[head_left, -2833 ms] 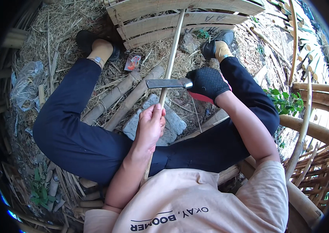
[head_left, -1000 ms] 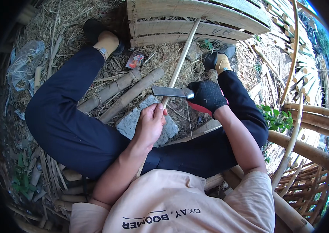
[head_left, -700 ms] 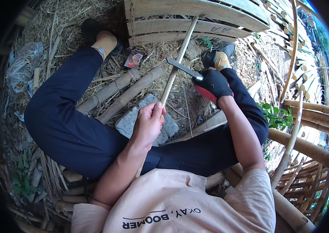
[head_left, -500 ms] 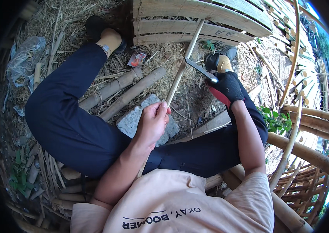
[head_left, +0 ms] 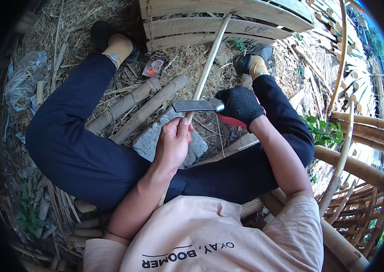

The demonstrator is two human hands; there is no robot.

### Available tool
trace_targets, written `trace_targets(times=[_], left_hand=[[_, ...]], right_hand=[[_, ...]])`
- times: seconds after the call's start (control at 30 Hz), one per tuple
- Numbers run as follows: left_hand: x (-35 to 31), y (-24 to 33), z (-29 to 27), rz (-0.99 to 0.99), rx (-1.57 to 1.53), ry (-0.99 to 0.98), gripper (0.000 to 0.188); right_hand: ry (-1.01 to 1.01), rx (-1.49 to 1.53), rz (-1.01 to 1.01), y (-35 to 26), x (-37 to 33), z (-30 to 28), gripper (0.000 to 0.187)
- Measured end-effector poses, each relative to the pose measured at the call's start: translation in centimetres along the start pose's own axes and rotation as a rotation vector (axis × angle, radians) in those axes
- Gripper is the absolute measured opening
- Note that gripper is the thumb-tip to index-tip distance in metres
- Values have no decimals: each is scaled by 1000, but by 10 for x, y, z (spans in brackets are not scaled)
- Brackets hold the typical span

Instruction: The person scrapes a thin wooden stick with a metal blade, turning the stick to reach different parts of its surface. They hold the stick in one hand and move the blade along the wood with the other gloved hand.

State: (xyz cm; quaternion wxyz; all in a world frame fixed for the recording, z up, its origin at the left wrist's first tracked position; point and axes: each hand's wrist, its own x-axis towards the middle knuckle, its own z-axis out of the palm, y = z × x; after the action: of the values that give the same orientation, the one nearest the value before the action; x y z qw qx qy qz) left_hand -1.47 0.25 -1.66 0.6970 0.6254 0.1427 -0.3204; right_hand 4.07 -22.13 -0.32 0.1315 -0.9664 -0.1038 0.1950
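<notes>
A long pale bamboo strip [head_left: 211, 59] runs from the wooden slats down toward my lap, slanting toward my shirt. My bare left hand [head_left: 172, 144] is closed round it, thumb on top, above a grey concrete block [head_left: 149, 141]. My right hand [head_left: 241, 107], in a black glove with red on the palm side, is closed round a knife; its handle is hidden in the fist. The knife's short, wide, dark blade [head_left: 193, 106] points left and lies across the strip, just beyond my left thumb. From this view I cannot tell how firmly the blade touches it.
A wooden slatted crate [head_left: 221, 29] stands ahead between my feet. Two bamboo poles [head_left: 149, 109] lie left of the block on straw-covered ground. A crumpled plastic bag [head_left: 24, 84] is far left. Thick bamboo poles [head_left: 359, 172] and a green plant [head_left: 323, 131] are at my right.
My right hand has drawn the knife down the strip toward me and leftward, from well up the strip to close by my left hand. The left hand keeps its grip.
</notes>
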Motion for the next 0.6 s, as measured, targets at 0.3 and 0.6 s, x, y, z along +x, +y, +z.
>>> trace_targets(times=[0.3,0.6], left_hand=[[0,6,1,-43,-37,-25,29],[-8,18,-1,-118,-205,-94,29]], right_hand=[[99,-21,47,14,10,1,26],[107,40,259,37,5,-8,34]])
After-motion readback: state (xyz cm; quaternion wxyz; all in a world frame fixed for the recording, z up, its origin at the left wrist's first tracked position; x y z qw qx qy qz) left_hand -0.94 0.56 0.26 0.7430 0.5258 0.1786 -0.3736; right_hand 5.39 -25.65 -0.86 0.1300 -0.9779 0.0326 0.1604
